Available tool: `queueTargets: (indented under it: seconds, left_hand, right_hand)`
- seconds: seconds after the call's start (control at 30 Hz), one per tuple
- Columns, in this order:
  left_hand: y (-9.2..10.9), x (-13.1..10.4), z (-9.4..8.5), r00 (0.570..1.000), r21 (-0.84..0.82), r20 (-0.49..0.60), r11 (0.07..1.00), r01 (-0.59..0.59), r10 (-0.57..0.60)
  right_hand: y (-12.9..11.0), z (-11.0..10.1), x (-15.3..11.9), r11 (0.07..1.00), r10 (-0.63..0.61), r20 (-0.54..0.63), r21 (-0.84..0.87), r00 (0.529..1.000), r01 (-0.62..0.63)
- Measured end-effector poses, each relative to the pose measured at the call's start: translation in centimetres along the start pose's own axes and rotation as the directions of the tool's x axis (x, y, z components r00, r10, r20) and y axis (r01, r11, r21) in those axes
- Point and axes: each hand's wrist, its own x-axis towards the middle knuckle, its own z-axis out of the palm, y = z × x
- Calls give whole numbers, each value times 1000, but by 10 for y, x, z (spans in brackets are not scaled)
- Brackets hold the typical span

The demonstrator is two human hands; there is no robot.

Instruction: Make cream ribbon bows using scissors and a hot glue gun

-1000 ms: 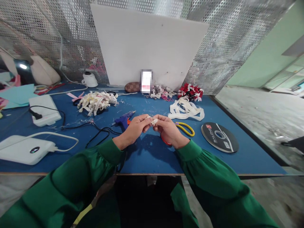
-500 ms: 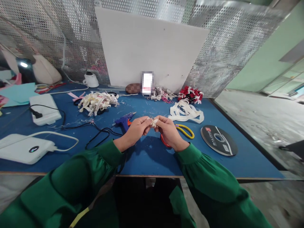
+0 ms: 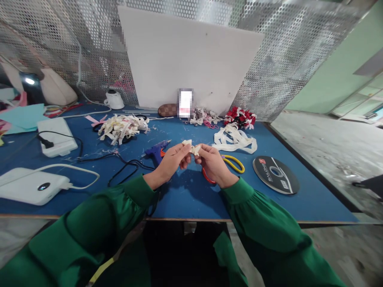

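The cream ribbon [image 3: 196,150], likely light and soft, best held by its edges, was gripped in the fingers of the left hand [image 3: 170,162] and right hand [image 3: 214,164].

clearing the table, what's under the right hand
A red handle loop and a yellow handle loop stick out past the right hand; whatever lies between them is covered.

A blue tabletop [image 3: 191,203] is carrying scattered craft supplies.
A pile of pale ribbon strips [image 3: 119,128] is lying at the back left, a red-and-white pile [image 3: 238,116] at the back right, with loose cream ribbon [image 3: 225,146] just in front; a blue glue gun [image 3: 155,152] is resting mid-table, a dark round spool [image 3: 287,176] is lying flat on the right, and a white power bank [image 3: 22,187] is sitting front left.
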Motion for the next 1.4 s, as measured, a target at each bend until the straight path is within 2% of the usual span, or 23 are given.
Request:
queueTargets:
  seconds: [0.33,0.53,0.7,0.77,0.87,0.93,1.0,1.03,1.1,1.13,1.17,1.2,1.23,1.27,1.3,1.33,1.4]
  left_hand:
    - [0,3,0,989,29,-145,1000,-8,12]
    - [-3,5,-3,970,-41,-241,999,25,-34]
    - [0,6,-7,960,-36,-274,998,53,-61]
    - [1,8,-9,953,-45,-295,998,54,-64]
    - [3,10,-12,941,-80,-329,995,58,-81]
    - [5,12,-15,935,-102,-343,993,61,-92]
    - [7,13,-17,931,-111,-353,992,60,-96]
    - [8,14,-18,928,-112,-360,992,58,-95]
    - [11,15,-20,925,-111,-368,992,59,-96]
    - [12,15,-20,926,-109,-366,992,62,-98]
    - [13,14,-19,928,-105,-358,992,69,-102]
    - [13,14,-18,933,-98,-344,992,78,-107]
    - [14,14,-17,939,-89,-324,992,89,-113]
    - [14,13,-15,947,-77,-299,992,100,-119]
    - [14,12,-14,954,-65,-272,992,110,-124]
    - [15,12,-13,961,-52,-245,992,118,-127]
    - [15,12,-12,970,-29,-205,992,125,-129]
  right_hand:
    - [5,-3,1,989,1,9,-146,1000,1]
    - [-5,-2,-2,992,13,-126,-126,992,-29]
    - [-16,-5,-5,977,14,-42,-210,999,-23]
    - [-18,-8,-6,972,-16,-80,-236,997,-3]
    - [-23,-17,-7,978,-89,-210,-205,974,46]
    - [-28,-27,-9,982,-145,-304,-163,942,99]
    - [-33,-39,-11,971,-229,-408,-154,884,181]
    - [-36,-45,-12,953,-301,-466,-186,832,241]
    - [-39,-54,-16,865,-499,-538,-350,679,359]
    - [-39,-57,-18,802,-592,-521,-453,615,389]
    - [-38,-57,-21,743,-655,-465,-538,596,398]
    - [-36,-55,-23,698,-679,-381,-599,628,392]
    - [-33,-52,-25,676,-653,-279,-635,704,375]
    - [-30,-47,-26,672,-583,-171,-651,794,353]
    - [-25,-41,-27,669,-501,-73,-665,862,332]
    - [-21,-35,-27,668,-425,2,-674,905,315]
    - [-15,-26,-28,690,-306,90,-665,948,286]
